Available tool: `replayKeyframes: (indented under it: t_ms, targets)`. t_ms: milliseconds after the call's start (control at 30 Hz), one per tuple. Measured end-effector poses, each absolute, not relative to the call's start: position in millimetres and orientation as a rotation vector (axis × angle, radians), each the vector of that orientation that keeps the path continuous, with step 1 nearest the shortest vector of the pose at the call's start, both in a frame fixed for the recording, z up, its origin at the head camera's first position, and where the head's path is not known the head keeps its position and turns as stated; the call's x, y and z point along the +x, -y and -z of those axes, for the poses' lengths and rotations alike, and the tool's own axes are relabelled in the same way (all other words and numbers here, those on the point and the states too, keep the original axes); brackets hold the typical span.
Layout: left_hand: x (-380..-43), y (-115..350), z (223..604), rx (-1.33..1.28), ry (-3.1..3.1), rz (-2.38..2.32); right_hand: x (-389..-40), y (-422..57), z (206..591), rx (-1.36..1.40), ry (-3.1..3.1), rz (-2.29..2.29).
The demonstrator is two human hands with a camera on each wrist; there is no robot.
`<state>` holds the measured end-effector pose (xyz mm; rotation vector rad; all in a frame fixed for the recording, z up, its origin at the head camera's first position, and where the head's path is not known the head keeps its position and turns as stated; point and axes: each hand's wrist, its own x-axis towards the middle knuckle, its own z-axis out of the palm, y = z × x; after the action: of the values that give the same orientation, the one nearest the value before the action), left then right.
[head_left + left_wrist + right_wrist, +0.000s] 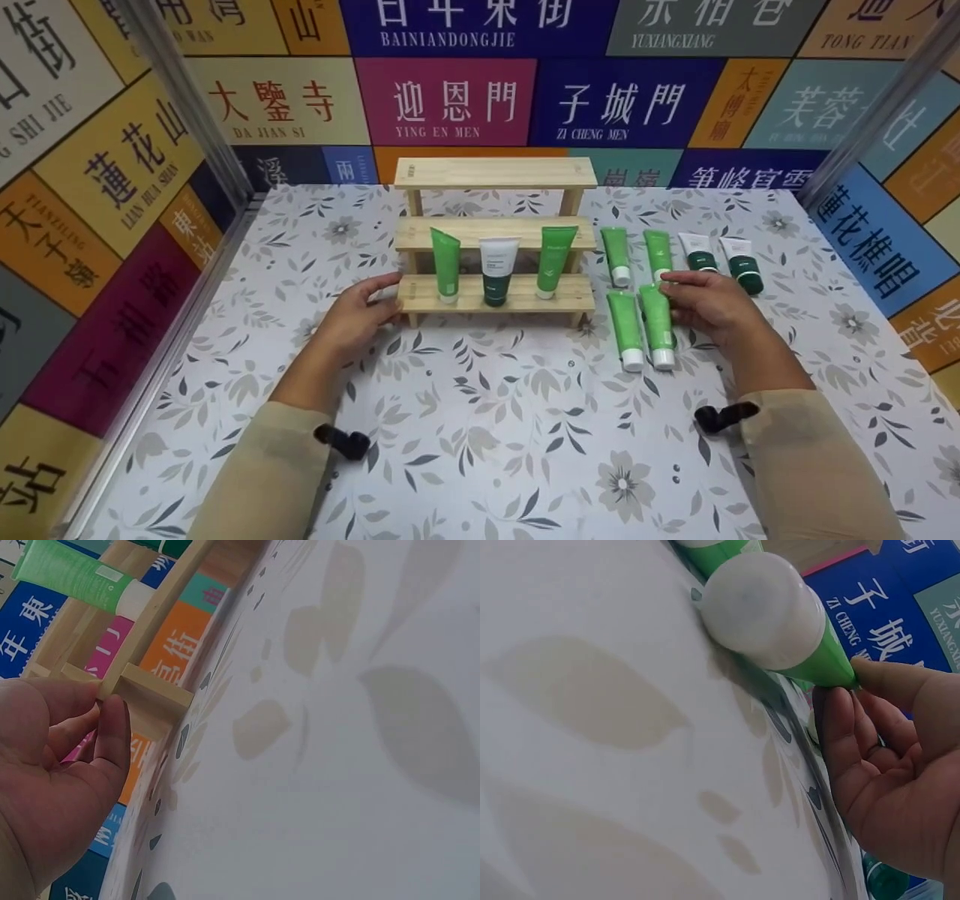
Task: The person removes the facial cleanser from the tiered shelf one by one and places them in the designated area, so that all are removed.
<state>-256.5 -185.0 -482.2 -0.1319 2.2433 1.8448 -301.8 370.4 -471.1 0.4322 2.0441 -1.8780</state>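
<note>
At the left end of a three-tier wooden display stand (495,174), my left hand (358,316) pinches the edge of the lowest plank between thumb and fingers. In the left wrist view the fingertips (112,716) meet at the plank's corner. On that lowest step stand a green tube (446,264), a white and dark green tube (498,259) and another green tube (556,262). My right hand (709,300) pinches the side of a green squeeze tube (657,319), whose white cap (757,607) points toward me. Its flat end is partly behind the fingers.
Beside the held tube lies a green tube (624,322). Behind are two more green tubes (616,251) (658,251) and two white and dark green tubes (697,247) (741,262). Sign-covered panels (450,105) enclose the flower-patterned tabletop (480,465).
</note>
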Motion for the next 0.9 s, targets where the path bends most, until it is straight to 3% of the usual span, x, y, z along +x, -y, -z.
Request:
replayKeyframes:
  t_ms: [900]
  targets:
    - [-256.7, 184.2, 482.3, -0.144, -2.267, -1.833, -303.2, -372.9, 469.7, 0.488, -2.091, 1.782]
